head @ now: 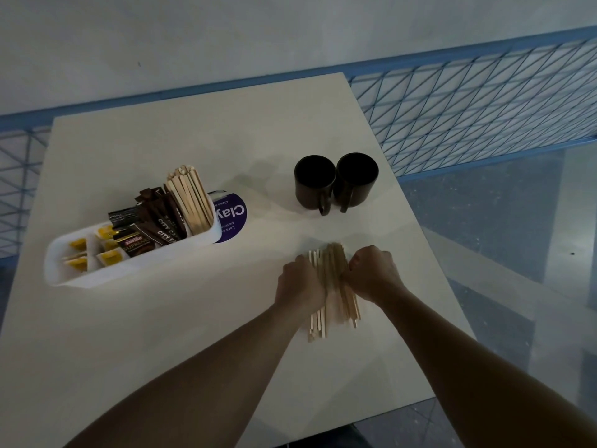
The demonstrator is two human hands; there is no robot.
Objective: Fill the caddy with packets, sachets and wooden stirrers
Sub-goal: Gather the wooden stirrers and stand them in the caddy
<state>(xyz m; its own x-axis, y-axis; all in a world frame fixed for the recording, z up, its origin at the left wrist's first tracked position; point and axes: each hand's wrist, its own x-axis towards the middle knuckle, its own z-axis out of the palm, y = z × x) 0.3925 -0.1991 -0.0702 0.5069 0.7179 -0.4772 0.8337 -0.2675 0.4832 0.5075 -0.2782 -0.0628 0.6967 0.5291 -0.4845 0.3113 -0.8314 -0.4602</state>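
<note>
Left hand (300, 282) and right hand (371, 273) close in from either side on a bundle of loose stirrers (334, 310) lying on the table (193, 334), right of centre and near the viewer. Both hands are curled, knuckles up, squeezing the bundle between them; the fingertips are tucked under or behind and can't be seen. The bundle's long axis runs near to far, slightly fanned. The near ends are ragged and uneven, the far ends poke out just past the knuckles, and the middle stretch is covered by the hands. The white caddy (135, 268) sits well apart to the left, its long axis slanting from near-left to far-right. At its far-right end a second batch of standing stirrers (190, 198) is on end, tips up, leaning a little. Beside them are brown sachets (161, 223), tilted, print only partly legible. Yellow packets (108, 252) fill the near-left end. A round purple label (235, 215) lies just beyond the caddy, half hidden by it, its lettering upside down. Two black mugs (315, 185) stand touching at the far right, handles toward the viewer. A blue mesh railing (468, 108) runs behind the table. Light is dim; fine detail is lost.
</note>
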